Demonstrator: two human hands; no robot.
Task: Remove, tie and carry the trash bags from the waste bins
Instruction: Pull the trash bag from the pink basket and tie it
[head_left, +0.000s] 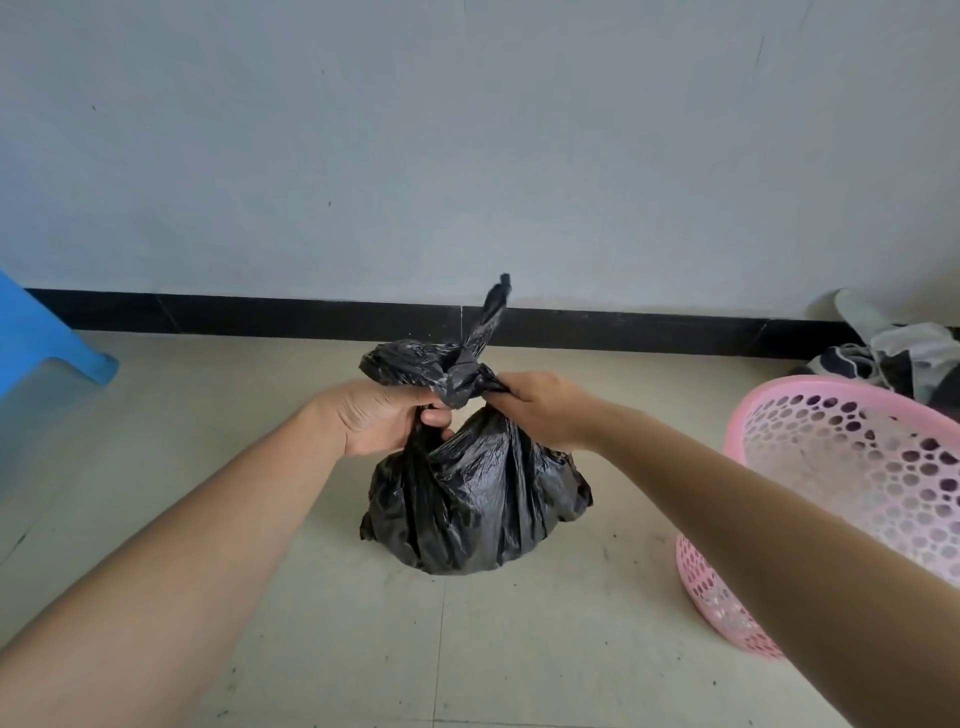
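Both hands, left hand (384, 415) and right hand (540, 408), are gripping and knotting the crumpled black plastic trash bag (467, 499), already out beside the pink perforated plastic waste bin (810, 415); carrying is left.

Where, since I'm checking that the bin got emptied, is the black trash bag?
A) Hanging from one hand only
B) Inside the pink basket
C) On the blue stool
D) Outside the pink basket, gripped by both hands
D: the black trash bag sits left of the pink basket, with the left hand and right hand gripping its knotted top.
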